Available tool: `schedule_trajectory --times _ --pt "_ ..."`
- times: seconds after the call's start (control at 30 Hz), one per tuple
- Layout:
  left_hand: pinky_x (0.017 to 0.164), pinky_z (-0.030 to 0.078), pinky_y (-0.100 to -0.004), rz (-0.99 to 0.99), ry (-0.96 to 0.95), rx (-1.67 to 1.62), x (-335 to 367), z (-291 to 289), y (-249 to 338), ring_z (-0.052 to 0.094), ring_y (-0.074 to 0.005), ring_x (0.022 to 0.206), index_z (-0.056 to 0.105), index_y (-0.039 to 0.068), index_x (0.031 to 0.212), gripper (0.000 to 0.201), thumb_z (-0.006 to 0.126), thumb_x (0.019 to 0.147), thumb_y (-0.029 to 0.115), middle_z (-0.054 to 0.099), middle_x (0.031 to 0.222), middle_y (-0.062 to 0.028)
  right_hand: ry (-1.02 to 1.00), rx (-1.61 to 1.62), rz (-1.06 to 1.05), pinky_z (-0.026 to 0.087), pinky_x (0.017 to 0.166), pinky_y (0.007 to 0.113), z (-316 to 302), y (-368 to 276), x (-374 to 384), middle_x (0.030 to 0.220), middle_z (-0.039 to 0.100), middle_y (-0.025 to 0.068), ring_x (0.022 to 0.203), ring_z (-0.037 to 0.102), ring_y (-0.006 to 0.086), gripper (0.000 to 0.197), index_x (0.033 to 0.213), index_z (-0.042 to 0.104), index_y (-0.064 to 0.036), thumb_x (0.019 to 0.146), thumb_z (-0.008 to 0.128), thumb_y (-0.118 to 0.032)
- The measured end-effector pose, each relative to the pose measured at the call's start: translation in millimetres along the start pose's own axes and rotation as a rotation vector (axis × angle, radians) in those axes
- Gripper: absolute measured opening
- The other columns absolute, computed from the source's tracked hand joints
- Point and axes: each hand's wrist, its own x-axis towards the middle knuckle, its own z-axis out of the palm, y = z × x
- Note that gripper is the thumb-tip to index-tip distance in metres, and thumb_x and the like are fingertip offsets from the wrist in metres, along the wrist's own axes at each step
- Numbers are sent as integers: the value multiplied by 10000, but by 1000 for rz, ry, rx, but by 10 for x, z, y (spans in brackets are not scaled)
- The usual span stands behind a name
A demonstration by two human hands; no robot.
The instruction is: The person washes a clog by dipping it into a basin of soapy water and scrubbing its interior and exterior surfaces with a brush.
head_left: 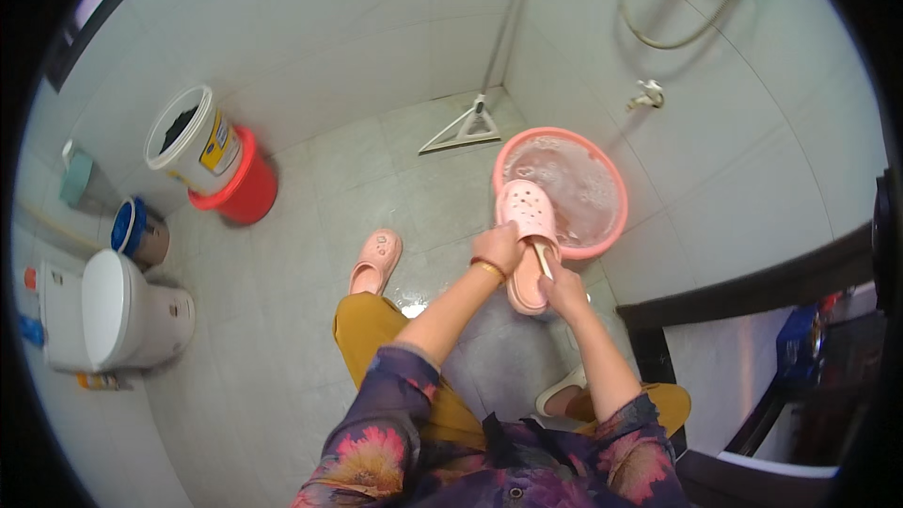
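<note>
A pink clog (pixel 527 210) with holes in its toe is held up at the near edge of a pink basin (pixel 621 216) of sudsy water. My left hand (pixel 499 246) is closed on the clog's left side, by the strap opening. Between the fingers of my right hand (pixel 564 290) is the pale handle of a brush (pixel 543 261), which runs into the clog; its head is hidden inside the toe. Another pink clog (pixel 376 261) with charms on it stands on the floor to the left, beyond my left knee.
A squeegee (pixel 466 139) leans at the far corner. To the left stand a white bucket (pixel 202 150) stacked on a red one (pixel 249 188), a bin (pixel 141 230) and a toilet (pixel 118 310). A tap (pixel 647 96) juts from the right wall, and a dark-framed shelf (pixel 743 292) is near my right.
</note>
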Motion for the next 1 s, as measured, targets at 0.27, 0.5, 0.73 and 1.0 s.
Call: schedule_trajectory --times 0.27,0.5,0.73,1.0 --pt "870 415 -445 85 86 -1840 61 1145 -69 502 -234 1089 377 116 1280 635 330 866 595 456 1275 -74 65 617 -35 435 604 334 143 204 24 803 583 135 656 555 244 569 1355 343 -177 820 537 -194" --pt "965 367 -502 396 -353 -2198 -255 1007 -38 452 -307 1163 305 156 1351 643 297 873 586 409 1325 -107 -341 1145 231 275 336 208 -81 -87 -412 553 353 -51 386 325 55 558 1387 272 -209 871 468 -128" --pt "969 330 -565 550 -260 -2384 -350 928 -238 439 -459 1110 289 120 1349 734 315 828 636 394 1313 -178 -414 1027 117 294 323 210 41 -384 -851 556 409 -33 351 338 52 537 1377 305 -174 874 489 -140" --pt "937 410 -474 652 -54 -2189 -575 673 -275 483 -348 1113 338 17 1297 674 507 821 463 477 1227 -186 -94 221 -232 459 683 423 -134 -462 -1214 857 613 198 781 611 328 507 1342 357 -148 856 497 -179"
